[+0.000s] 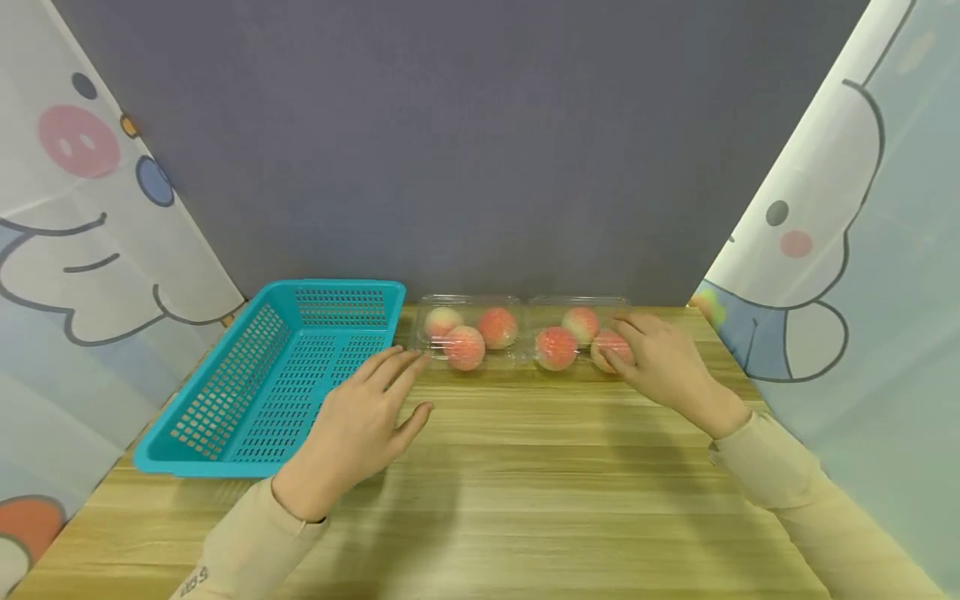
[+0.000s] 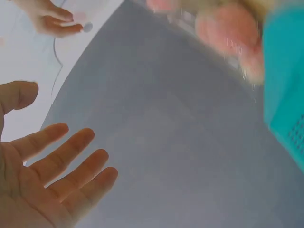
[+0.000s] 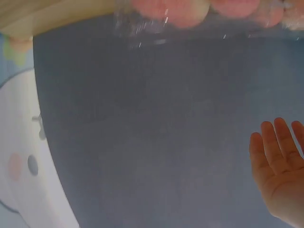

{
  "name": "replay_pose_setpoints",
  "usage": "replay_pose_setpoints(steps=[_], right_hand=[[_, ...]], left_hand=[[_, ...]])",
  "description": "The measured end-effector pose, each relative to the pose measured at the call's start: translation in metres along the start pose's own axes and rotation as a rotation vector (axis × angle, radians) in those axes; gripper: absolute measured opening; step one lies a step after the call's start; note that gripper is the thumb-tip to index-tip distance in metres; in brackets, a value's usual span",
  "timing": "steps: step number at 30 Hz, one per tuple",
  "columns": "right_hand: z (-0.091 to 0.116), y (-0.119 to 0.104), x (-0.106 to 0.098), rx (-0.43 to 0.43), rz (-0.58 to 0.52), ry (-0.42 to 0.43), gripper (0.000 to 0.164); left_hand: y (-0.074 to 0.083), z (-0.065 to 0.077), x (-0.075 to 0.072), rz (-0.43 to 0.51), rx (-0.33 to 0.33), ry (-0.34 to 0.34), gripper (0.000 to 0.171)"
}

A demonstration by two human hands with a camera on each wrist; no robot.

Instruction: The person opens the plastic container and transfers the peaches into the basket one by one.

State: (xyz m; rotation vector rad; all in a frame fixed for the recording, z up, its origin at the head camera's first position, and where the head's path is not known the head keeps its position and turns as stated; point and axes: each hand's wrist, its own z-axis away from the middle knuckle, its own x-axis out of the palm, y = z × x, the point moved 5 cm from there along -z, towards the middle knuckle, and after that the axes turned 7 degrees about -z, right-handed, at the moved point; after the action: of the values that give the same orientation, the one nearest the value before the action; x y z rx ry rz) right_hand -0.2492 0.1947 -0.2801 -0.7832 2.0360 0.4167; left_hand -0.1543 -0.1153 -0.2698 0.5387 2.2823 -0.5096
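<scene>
L hand: fingers straight & spread, holds nothing, tips near L clear box; R hand: fingers extended, grips nothing, at R end of R clear box, contact can't tell. Boxes side by side, back of wood table, 3 peaches in ea, teal basket to their L

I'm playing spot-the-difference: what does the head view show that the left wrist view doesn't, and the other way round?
Only the head view: the pink printed snout and the left sleeve.
Only the left wrist view: the left palm.
Both: the left hand, right hand, teal basket, some peach-like fruits and the grey panel.
</scene>
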Motion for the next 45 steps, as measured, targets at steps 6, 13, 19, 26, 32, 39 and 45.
replay_pose_setpoints(steps=[6,13,19,26,32,39,45], right_hand=[[0.014,-0.015,0.023,-0.043,-0.048,-0.011,0.036],[0.022,-0.028,0.051,0.043,-0.175,-0.075,0.034],[0.019,-0.035,0.076,0.173,-0.39,-0.106,0.022],[0.013,-0.028,0.116,0.511,-0.842,-0.148,0.022],[0.009,-0.027,0.157,0.784,-1.15,-0.2,0.03],[0.001,-0.032,0.187,1.099,-1.449,-0.152,0.035],[-0.009,-0.034,0.196,1.188,-1.658,-0.003,0.037]], left_hand=[[0.02,0.017,0.016,0.048,0.012,-0.055,0.042],[0.038,0.023,0.031,0.066,0.134,-0.251,0.034],[0.04,0.002,0.042,0.096,0.213,-0.437,0.027],[0.028,-0.046,0.06,0.052,0.273,-0.501,0.013],[0.014,-0.085,0.095,-0.004,0.282,-0.538,0.019],[0.014,-0.102,0.149,-0.059,0.385,-0.631,0.026],[0.027,-0.114,0.179,-0.125,0.396,-0.634,0.02]])
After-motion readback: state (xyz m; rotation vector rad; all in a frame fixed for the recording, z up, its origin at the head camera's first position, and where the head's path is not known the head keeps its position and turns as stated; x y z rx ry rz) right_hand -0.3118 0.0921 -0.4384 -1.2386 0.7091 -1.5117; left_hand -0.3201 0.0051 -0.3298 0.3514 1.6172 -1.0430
